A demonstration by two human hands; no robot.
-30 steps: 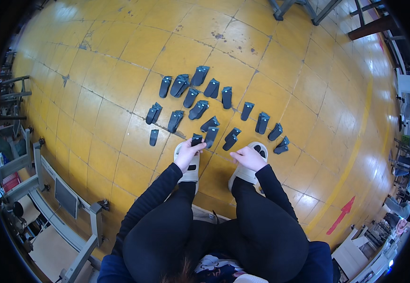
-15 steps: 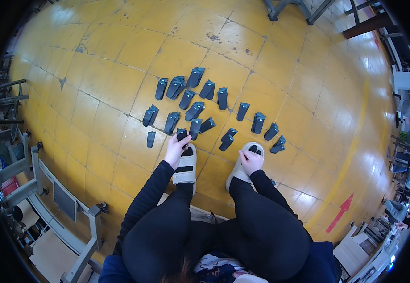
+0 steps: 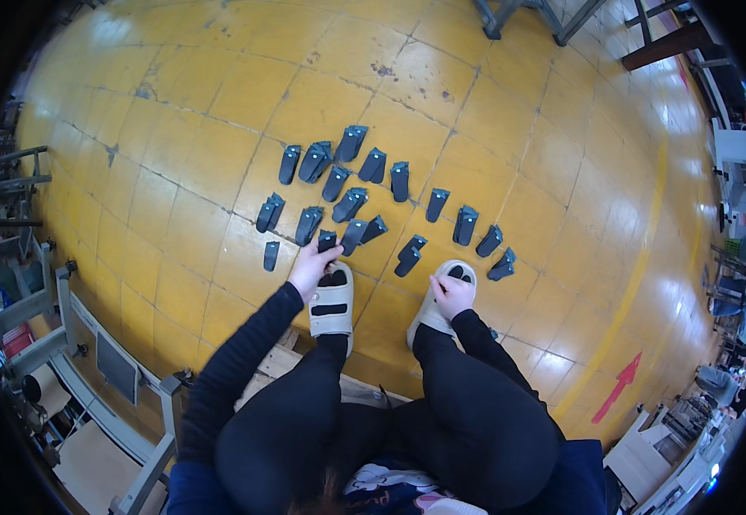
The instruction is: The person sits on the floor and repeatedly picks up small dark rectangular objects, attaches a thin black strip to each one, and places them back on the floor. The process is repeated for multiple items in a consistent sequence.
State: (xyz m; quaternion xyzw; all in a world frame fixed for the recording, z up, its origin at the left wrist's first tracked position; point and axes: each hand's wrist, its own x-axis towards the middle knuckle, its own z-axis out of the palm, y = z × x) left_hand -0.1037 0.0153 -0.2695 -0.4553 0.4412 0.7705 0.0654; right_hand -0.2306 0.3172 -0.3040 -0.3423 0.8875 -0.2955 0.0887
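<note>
My left hand (image 3: 309, 268) reaches just ahead of my left sandal, its fingers closed on a dark flat oblong piece (image 3: 327, 239) with a small pale mark. Another dark piece (image 3: 353, 238) lies right beside it, overlapping a neighbour. Over the toe of my right sandal, my right hand (image 3: 453, 296) has its fingers curled in; anything inside them is hidden. Several similar dark pieces with greenish ends lie on the yellow floor, singly and in small overlapping stacks, such as the stack (image 3: 314, 161) farther off and the stack (image 3: 465, 225) to the right.
Cream sandals (image 3: 332, 311) are on my feet. Grey metal frames (image 3: 171, 412) and a tan seat (image 3: 102, 468) stand at the lower left. Metal legs (image 3: 493, 21) are at the top. A red arrow (image 3: 619, 386) marks the tiled floor (image 3: 424, 81) at right.
The whole view has shifted slightly. My left hand stays at the same piece, with its forearm swung a little outward to the left. My right hand stays by the sandal.
</note>
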